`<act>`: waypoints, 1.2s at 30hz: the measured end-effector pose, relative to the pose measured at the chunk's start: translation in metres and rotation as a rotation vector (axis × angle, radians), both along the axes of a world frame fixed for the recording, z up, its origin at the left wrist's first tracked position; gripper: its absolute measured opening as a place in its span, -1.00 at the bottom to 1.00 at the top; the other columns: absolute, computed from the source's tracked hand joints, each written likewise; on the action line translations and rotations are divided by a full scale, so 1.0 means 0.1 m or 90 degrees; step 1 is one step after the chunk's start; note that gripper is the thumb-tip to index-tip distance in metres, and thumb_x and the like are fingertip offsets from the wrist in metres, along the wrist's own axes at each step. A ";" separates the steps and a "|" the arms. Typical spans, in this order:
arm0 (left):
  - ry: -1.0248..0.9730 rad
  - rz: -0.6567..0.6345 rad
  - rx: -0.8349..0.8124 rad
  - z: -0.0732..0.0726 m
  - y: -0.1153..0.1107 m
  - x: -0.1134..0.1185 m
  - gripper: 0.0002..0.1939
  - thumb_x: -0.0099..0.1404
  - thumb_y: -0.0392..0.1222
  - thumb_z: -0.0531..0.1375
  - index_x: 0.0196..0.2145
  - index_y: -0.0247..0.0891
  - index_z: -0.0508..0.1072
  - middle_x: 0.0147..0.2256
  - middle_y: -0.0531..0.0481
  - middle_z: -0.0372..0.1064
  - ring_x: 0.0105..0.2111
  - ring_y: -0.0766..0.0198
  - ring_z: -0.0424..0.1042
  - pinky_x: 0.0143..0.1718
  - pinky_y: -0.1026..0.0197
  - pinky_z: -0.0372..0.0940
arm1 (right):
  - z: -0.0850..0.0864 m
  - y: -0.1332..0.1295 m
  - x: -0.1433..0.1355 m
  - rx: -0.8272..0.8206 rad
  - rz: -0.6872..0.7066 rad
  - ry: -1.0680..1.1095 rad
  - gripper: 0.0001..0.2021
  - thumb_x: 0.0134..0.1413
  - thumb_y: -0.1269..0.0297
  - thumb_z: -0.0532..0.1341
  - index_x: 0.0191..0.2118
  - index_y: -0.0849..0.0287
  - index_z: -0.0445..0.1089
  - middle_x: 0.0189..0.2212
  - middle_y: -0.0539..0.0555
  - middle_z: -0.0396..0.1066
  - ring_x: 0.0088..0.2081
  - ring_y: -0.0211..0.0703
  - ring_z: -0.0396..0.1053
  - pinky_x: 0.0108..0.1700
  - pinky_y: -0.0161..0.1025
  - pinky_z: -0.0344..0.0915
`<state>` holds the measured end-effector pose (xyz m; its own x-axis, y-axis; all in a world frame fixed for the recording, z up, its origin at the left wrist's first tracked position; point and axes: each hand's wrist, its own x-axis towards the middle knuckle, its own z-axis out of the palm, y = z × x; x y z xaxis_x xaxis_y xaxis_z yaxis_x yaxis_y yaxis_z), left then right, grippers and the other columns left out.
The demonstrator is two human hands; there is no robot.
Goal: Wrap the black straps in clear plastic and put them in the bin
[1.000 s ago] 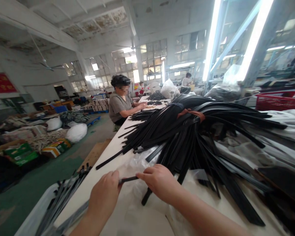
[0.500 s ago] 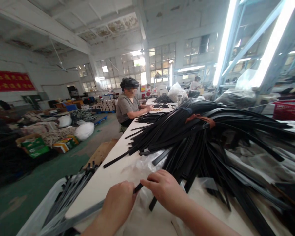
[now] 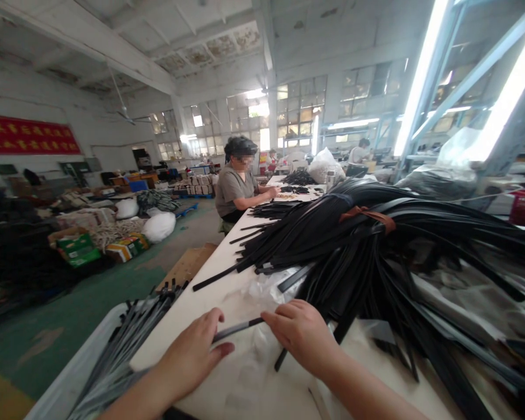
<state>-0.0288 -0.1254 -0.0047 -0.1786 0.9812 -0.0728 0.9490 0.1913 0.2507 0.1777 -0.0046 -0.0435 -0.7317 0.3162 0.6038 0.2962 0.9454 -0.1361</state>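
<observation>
A narrow strip (image 3: pixel 237 331), grey with a black end, spans the gap between my hands above the white table (image 3: pixel 157 335). My right hand (image 3: pixel 300 332) pinches its black end between thumb and fingers. Around the grey part, my left hand (image 3: pixel 196 344) is open, thumb and fingers apart, with the strip passing between them. A large heap of black strips (image 3: pixel 315 233), tied with a reddish-brown band (image 3: pixel 370 217), lies just beyond my right hand. Crumpled clear plastic (image 3: pixel 266 290) rests on the table past my hands.
At the lower left stands a pale bin (image 3: pixel 63 373) holding grey strips with black ends (image 3: pixel 135 332). A person in a grey shirt (image 3: pixel 234 189) sits farther along the table's left side. Cardboard (image 3: pixel 190 262) lies on the floor beside the table.
My left hand has opened and moved left, away from my right hand, exposing more of the strip. The view has turned slightly left.
</observation>
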 end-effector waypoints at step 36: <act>0.020 -0.075 0.070 -0.11 0.16 0.27 -0.77 0.32 -0.24 -0.01 -0.43 -0.22 0.38 -0.45 -0.02 0.48 -0.41 0.17 0.45 -0.46 0.22 0.05 | 0.03 -0.03 -0.02 -0.255 0.054 -0.014 -0.88 0.13 0.47 0.08 -0.39 0.17 0.29 -0.42 0.03 0.33 -0.30 -0.13 0.25 -0.18 -0.16 0.11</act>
<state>-0.0019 -0.1096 -0.0153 -0.0621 0.9973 0.0392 0.9708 0.0512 0.2342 0.1756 -0.0077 -0.0401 -0.7765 0.4610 0.4296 0.2261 0.8402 -0.4929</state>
